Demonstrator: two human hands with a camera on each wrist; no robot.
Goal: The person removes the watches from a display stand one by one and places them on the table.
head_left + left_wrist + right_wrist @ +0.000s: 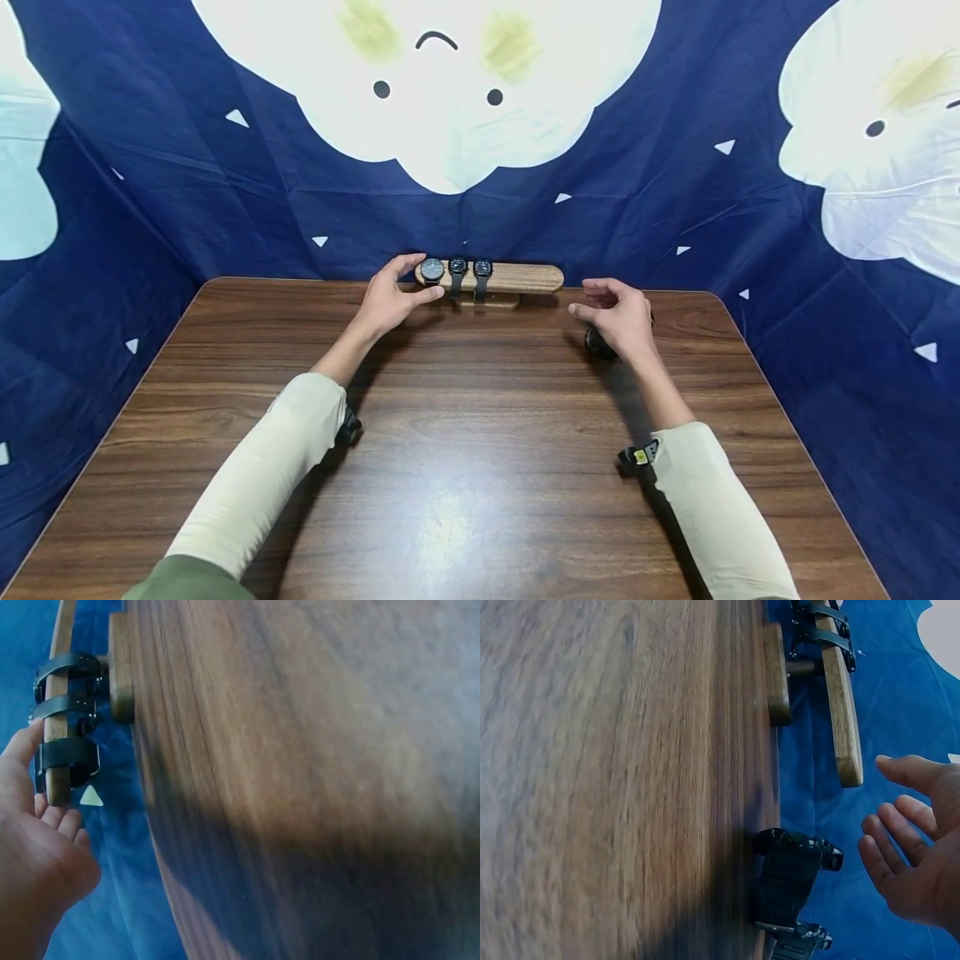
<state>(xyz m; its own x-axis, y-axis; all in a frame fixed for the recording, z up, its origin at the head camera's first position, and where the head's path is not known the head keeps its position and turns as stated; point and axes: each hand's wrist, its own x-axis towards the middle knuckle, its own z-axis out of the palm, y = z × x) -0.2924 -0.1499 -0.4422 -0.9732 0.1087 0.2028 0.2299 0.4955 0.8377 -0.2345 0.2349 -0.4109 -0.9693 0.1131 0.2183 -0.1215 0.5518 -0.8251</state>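
A wooden watch stand [525, 277] at the table's far edge carries three dark watches toward its left end: a round-faced watch [432, 270], a middle watch [457, 267] and a third watch [482, 269]. My left hand [390, 298] is spread around the stand's left end, thumb in front and fingers behind; firm contact is unclear. In the left wrist view, its thumb lies beside the straps [66, 752]. My right hand [618, 319] hovers, fingers relaxed and holding nothing, above a black watch [598, 342] on the table. That hand partly hides the watch; its black strap [786, 881] shows in the right wrist view.
The brown wood-grain table [480, 433] ends just behind the stand. A blue cloth [262, 183] with white cloud shapes hangs behind and at both sides. The stand's bar sits raised on a small wooden base [487, 301].
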